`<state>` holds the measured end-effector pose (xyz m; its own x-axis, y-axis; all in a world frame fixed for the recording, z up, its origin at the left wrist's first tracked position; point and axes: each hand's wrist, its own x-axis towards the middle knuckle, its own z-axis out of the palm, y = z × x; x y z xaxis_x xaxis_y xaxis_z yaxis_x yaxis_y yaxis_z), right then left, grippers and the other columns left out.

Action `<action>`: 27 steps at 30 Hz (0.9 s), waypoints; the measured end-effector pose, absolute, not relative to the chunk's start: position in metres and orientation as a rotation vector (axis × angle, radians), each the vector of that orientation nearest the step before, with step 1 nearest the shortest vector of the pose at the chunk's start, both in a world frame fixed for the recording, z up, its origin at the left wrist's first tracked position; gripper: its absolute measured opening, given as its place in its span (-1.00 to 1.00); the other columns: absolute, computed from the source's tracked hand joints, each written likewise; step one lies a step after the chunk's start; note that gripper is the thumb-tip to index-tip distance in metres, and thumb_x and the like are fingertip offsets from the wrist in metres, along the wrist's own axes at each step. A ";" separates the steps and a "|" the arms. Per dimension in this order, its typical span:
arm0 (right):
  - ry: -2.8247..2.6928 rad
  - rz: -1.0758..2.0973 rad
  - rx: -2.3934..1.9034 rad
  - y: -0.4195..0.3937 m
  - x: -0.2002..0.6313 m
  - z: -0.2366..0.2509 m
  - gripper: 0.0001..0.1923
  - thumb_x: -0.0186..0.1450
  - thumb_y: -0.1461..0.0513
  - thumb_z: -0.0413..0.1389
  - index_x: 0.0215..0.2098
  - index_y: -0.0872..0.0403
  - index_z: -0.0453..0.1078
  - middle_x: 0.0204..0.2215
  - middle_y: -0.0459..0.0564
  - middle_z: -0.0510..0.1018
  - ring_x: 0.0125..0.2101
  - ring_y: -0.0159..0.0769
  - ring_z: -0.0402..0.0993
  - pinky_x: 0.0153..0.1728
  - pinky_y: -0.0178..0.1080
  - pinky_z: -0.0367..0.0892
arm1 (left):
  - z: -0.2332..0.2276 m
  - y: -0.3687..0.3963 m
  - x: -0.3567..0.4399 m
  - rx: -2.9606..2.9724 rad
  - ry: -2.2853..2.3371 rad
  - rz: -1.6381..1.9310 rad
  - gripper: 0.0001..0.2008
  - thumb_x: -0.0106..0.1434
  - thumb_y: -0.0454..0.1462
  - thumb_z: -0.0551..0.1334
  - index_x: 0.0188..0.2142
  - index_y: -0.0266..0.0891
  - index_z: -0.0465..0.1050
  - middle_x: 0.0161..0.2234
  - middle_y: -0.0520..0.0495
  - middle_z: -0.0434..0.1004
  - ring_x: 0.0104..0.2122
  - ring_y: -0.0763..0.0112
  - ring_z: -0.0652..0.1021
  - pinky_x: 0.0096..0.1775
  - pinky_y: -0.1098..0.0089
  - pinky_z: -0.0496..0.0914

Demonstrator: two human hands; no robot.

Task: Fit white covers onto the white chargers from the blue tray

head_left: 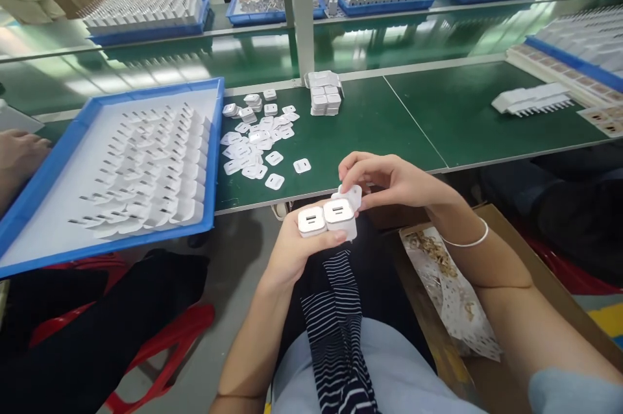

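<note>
Striped cloth [335,329]; left hand [288,246] clasping adapters [339,211], right hand [393,180] pinching white piece [354,197].

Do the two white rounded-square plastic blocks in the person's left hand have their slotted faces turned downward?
No, both blocks in the left hand show their slotted faces toward the camera.

left hand [291,246] is gripping two white blocks [339,216], right hand [392,180] is pinching a white piece [354,197] just beside them, loose white plates [257,140] are lying on the green table [367,135] at ten o'clock, blue-rimmed tray [217,141] is sitting at nine
</note>
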<state>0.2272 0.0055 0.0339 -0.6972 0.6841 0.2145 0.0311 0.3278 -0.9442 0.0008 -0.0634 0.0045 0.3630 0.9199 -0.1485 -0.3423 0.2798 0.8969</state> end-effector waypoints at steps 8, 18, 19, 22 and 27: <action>-1.540 1.648 -0.878 -0.014 0.228 0.027 -0.68 0.22 0.17 0.37 -0.09 0.08 0.53 -0.35 -0.07 0.56 -0.44 -0.44 0.44 -0.54 -0.39 0.37 | 0.006 -0.067 0.008 1.162 0.930 1.066 -0.53 -0.05 -0.30 0.56 -0.09 -0.19 0.64 -0.01 -0.18 0.66 0.01 0.06 0.62 0.06 0.18 0.50; -1.538 1.071 -1.074 -0.032 0.237 0.041 -0.89 0.35 0.16 0.25 -0.28 0.04 0.52 -0.53 -0.13 0.53 -0.58 -0.47 0.41 -0.59 -0.36 0.34 | 0.004 -0.072 0.007 1.343 0.961 1.149 -0.56 0.03 -0.33 0.52 -0.06 -0.16 0.63 0.00 -0.18 0.65 0.09 0.05 0.58 0.18 0.11 0.42; -1.576 1.074 -1.077 -0.036 0.238 0.046 -0.90 0.36 0.17 0.24 -0.26 0.03 0.52 -0.54 -0.13 0.53 -0.58 -0.46 0.41 -0.58 -0.35 0.36 | 0.004 -0.073 0.007 1.398 0.983 1.176 -0.57 0.03 -0.34 0.51 -0.06 -0.15 0.63 -0.01 -0.16 0.66 0.09 0.07 0.58 0.19 0.11 0.41; -1.681 1.202 -1.029 -0.048 0.235 0.056 -0.89 0.35 0.18 0.24 -0.16 0.00 0.55 -0.52 -0.12 0.56 -0.58 -0.43 0.45 -0.57 -0.32 0.40 | 0.007 -0.074 0.008 1.541 1.035 1.212 -0.57 0.04 -0.32 0.52 -0.06 -0.11 0.64 -0.02 -0.12 0.67 0.06 0.10 0.60 0.16 0.13 0.44; -1.705 1.336 -0.974 -0.056 0.222 0.064 -0.82 0.33 0.24 0.25 -0.08 -0.03 0.57 -0.56 -0.14 0.56 -0.59 -0.42 0.46 -0.60 -0.33 0.36 | 0.011 -0.073 0.009 1.609 0.963 1.229 -0.52 0.01 -0.32 0.53 -0.03 -0.07 0.63 0.02 -0.10 0.65 0.04 0.14 0.61 0.12 0.17 0.48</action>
